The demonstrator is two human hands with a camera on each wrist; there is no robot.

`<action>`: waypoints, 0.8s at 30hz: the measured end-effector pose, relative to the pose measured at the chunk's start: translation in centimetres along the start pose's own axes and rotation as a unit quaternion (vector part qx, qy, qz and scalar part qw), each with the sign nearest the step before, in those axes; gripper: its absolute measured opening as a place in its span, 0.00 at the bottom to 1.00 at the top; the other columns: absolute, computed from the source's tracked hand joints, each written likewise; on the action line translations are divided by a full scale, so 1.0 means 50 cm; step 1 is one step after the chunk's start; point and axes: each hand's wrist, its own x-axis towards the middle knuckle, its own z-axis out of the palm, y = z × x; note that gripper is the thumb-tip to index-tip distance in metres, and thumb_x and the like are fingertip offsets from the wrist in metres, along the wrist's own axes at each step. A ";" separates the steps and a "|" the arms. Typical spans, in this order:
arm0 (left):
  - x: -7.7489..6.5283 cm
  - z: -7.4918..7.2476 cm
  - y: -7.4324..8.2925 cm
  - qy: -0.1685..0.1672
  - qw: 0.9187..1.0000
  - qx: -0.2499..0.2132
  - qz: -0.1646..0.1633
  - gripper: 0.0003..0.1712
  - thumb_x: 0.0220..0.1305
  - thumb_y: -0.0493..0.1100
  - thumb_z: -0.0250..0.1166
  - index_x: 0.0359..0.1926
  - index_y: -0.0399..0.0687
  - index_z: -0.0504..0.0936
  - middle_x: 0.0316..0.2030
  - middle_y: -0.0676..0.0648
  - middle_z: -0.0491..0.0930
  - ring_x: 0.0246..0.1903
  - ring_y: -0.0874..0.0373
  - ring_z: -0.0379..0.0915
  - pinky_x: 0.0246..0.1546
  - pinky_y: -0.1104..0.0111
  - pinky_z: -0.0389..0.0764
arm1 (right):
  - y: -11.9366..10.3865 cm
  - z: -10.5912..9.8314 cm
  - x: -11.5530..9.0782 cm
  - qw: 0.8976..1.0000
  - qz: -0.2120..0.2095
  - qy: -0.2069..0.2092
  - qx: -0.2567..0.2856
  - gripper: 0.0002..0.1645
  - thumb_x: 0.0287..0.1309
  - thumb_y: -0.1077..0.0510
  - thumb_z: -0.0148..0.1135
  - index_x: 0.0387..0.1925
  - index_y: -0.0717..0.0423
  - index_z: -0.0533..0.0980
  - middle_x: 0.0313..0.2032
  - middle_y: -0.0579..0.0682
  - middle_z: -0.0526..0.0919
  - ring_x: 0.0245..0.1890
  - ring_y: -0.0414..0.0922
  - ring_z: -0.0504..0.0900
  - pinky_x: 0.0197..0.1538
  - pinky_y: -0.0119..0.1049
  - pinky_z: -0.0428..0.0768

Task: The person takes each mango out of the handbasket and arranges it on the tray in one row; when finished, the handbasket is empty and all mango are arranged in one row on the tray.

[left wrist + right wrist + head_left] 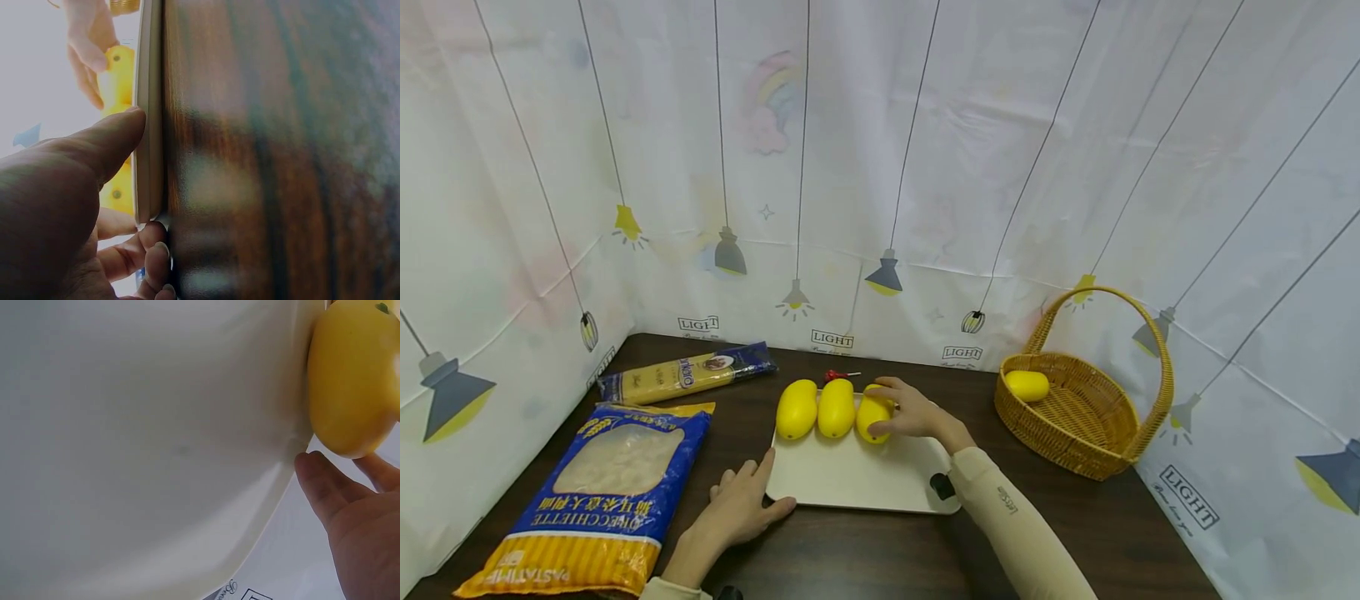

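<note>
Three smooth yellow oval fruits stand in a row at the far edge of a white tray (857, 477): the left fruit (797, 410), the middle fruit (837, 409) and the right fruit (870, 414). My right hand (913, 411) grips the right fruit, thumb on the near end and fingers across the far end. In the right wrist view, the fingertips touch the end of that yellow fruit (350, 381) beside the tray rim (269, 515). My left hand (741, 502) holds the tray's near left corner, its thumb along the front edge (147, 169) and its fingers at the side.
A wicker basket (1063, 442) with a tall handle stands at the right, another yellow fruit (1027, 385) inside. On the left lie a blue-and-yellow orecchiette bag (602, 492) and a long pasta pack (688, 373). Behind the tray is a small red object (837, 375).
</note>
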 end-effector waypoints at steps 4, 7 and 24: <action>0.000 0.000 0.001 -0.001 1.000 0.001 -0.003 0.55 0.59 0.69 0.67 0.77 0.43 0.60 0.63 0.33 0.72 0.54 0.34 0.69 0.56 0.30 0.65 | 0.009 -0.004 -0.004 1.000 0.000 0.002 0.007 0.47 0.53 0.36 0.68 0.73 0.43 0.67 0.76 0.56 0.59 0.73 0.60 0.64 0.70 0.64 0.67; -0.001 -0.001 0.002 -0.003 1.000 0.002 -0.003 0.55 0.59 0.69 0.67 0.76 0.43 0.60 0.63 0.33 0.72 0.54 0.34 0.69 0.57 0.29 0.65 | 0.018 -0.010 -0.011 1.000 0.000 0.010 0.007 0.47 0.54 0.35 0.66 0.73 0.43 0.66 0.76 0.55 0.59 0.73 0.60 0.64 0.70 0.63 0.67; -0.003 -0.006 0.006 -0.004 1.000 0.007 0.001 0.55 0.60 0.69 0.66 0.77 0.43 0.59 0.62 0.33 0.73 0.53 0.34 0.70 0.55 0.30 0.66 | 0.086 -0.088 -0.080 0.998 0.015 0.063 -0.006 0.45 0.61 0.34 0.62 0.74 0.46 0.64 0.76 0.59 0.59 0.72 0.61 0.66 0.65 0.59 0.75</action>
